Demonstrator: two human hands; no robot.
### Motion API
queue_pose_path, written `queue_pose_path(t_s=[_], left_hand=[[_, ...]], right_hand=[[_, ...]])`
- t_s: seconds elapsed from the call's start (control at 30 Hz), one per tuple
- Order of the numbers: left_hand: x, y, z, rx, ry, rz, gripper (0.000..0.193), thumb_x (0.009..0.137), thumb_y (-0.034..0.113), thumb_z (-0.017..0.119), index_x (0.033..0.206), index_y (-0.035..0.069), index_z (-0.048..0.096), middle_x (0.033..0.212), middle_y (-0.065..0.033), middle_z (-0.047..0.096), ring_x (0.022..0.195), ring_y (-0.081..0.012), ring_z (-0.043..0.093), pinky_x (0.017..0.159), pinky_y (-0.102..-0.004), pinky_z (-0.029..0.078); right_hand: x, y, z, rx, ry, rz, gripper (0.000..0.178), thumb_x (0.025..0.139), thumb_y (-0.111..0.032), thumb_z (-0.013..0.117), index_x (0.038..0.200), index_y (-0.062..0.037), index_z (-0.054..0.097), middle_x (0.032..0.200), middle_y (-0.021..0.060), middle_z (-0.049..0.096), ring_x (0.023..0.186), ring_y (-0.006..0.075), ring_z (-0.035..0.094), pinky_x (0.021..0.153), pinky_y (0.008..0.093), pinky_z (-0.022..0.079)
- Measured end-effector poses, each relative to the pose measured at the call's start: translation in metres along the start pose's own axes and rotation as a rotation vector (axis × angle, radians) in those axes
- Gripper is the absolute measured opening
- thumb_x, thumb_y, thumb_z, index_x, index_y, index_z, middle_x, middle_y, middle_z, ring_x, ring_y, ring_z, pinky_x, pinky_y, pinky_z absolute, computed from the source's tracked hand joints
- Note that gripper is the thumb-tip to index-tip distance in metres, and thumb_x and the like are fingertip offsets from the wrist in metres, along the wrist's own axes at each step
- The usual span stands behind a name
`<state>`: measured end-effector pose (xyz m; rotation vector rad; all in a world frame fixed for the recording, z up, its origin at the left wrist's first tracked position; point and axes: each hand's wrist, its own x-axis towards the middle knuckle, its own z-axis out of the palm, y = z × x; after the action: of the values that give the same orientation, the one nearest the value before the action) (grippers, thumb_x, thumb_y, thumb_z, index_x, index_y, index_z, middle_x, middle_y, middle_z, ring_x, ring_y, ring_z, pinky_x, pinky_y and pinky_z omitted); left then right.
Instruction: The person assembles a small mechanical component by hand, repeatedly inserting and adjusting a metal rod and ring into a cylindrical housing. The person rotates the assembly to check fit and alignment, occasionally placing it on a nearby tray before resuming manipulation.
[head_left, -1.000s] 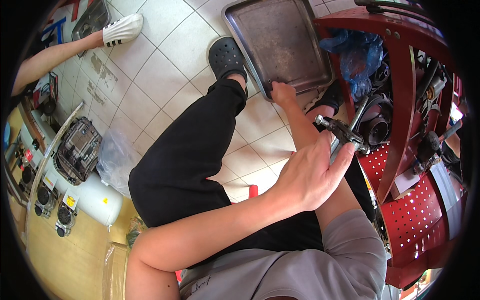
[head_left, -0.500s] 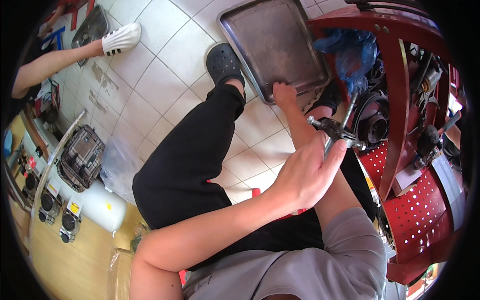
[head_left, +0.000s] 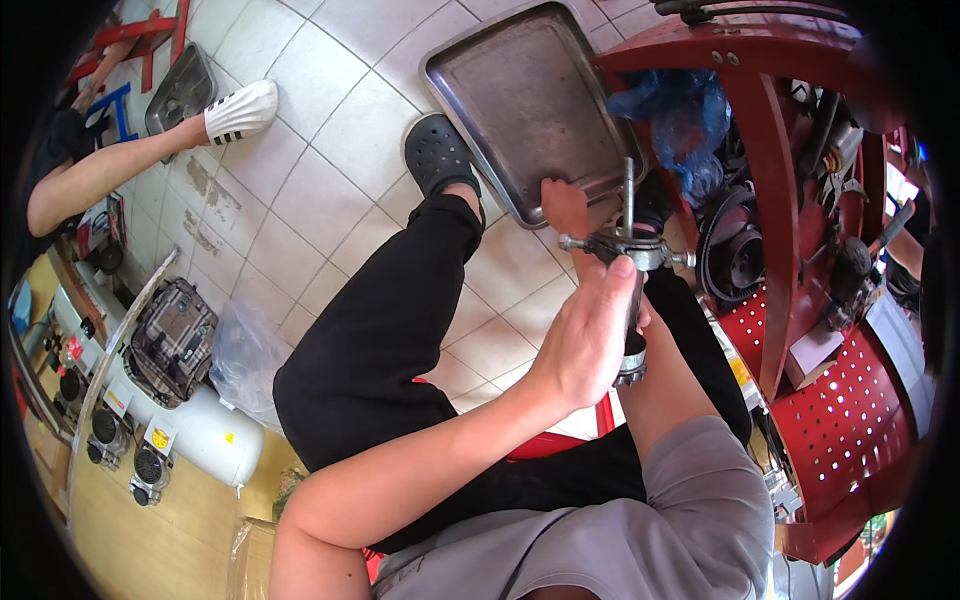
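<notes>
In my left hand (head_left: pixel 590 335) is a metal gear puller (head_left: pixel 628 245), held upright with my fingers wrapped round its arms. Its threaded rod points up, bolts stick out at both sides of the crosspiece, and a small toothed metal part (head_left: pixel 631 370) shows at its lower end. Farther off, my right hand (head_left: pixel 566 205) reaches down to the near rim of a large metal tray (head_left: pixel 530 110) on the floor. Its fingers look curled at the tray's inner edge; what they hold, if anything, is hidden. The puller stands in front of my right forearm.
On the right stands a red metal rack (head_left: pixel 775 200) with a blue plastic bag (head_left: pixel 690 120), a black round part (head_left: pixel 735 250) and tools. A white tank (head_left: pixel 215 425) and a dirty metal part (head_left: pixel 172 340) lie left. Another person's leg (head_left: pixel 115 180) extends by a smaller tray (head_left: pixel 182 90).
My left hand has moved a little left and down and turned the gear puller, so its rod stands more upright and the toothed end now shows. My right hand stays at the tray's near rim.
</notes>
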<state>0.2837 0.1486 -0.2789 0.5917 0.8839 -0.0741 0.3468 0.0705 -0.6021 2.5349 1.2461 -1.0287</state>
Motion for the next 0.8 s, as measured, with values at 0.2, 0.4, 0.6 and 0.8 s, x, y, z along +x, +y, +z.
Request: queue_pose_path(t_s=[0.2,0.4,0.6,0.8], left_hand=[[0.002,0.003,0.001,-0.168,0.019,-0.054,0.062,0.094,0.06,0.033,0.113,0.004,0.051,0.08,-0.0091,0.06,0.073,-0.0156,0.06,0.069,-0.0287,0.05],[0.011,0.012,0.0,-0.284,0.112,-0.031,0.063,0.094,0.06,0.03,0.109,0.003,0.052,0.078,-0.0114,0.062,0.072,-0.0191,0.062,0.07,-0.0321,0.051],[0.015,0.03,0.0,-0.281,0.117,0.167,0.056,0.096,0.053,0.026,0.101,0.003,0.05,0.082,-0.0148,0.064,0.076,-0.0255,0.065,0.073,-0.0363,0.052],[0.021,0.03,0.01,-0.172,-0.006,0.346,0.05,0.096,0.052,0.041,0.104,0.003,0.048,0.086,-0.0134,0.062,0.08,-0.0249,0.066,0.073,-0.0336,0.053]], right_hand=[[0.025,0.022,0.009,1.04,-0.038,-0.089,0.016,0.081,-0.015,0.056,0.088,-0.0016,0.061,0.074,0.0061,0.06,0.061,0.0184,0.058,0.056,0.0326,0.047],[0.024,0.016,-0.049,1.954,-0.364,0.238,0.014,0.081,-0.014,0.059,0.084,-0.002,0.064,0.073,0.0047,0.059,0.065,0.0146,0.057,0.058,0.0289,0.045],[-0.04,0.013,-0.187,1.999,-0.11,0.069,0.015,0.089,-0.006,0.055,0.1,0.0014,0.062,0.084,0.0055,0.06,0.057,0.0088,0.045,0.055,0.0254,0.04],[-0.144,0.03,-0.308,1.849,0.137,-0.118,0.022,0.09,-0.006,0.059,0.109,0.0053,0.061,0.094,0.0072,0.063,0.053,0.0047,0.038,0.054,0.0237,0.036]])
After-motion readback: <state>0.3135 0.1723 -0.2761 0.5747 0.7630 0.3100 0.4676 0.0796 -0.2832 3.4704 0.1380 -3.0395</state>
